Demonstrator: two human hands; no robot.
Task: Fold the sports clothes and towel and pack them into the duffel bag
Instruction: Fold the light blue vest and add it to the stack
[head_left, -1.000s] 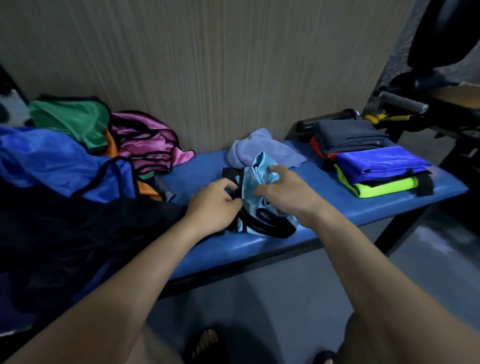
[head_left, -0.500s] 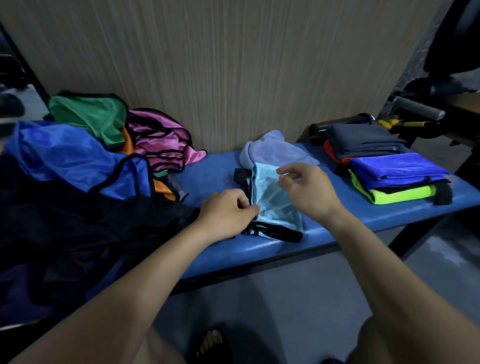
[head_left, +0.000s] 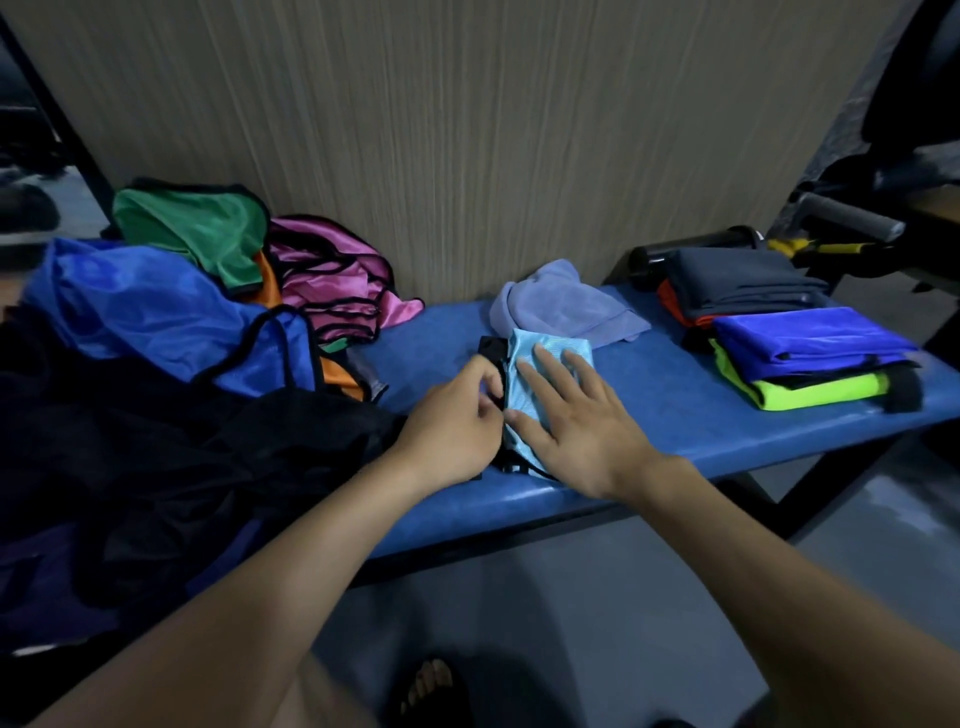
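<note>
right hand (head_left: 576, 421) flat, fingers straight, pressing the light blue garment (head_left: 540, 358) on the blue surface (head_left: 670, 410) (just in front of the purple towel (head_left: 561, 306)). left hand (head_left: 457, 415) curled at its black edge, probably pinching it.

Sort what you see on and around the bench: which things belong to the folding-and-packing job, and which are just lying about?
Job: light blue garment under both hands, lilac towel, folded stack, unfolded pile.
Lying about: black cylinder, yellow-handled tool.
</note>
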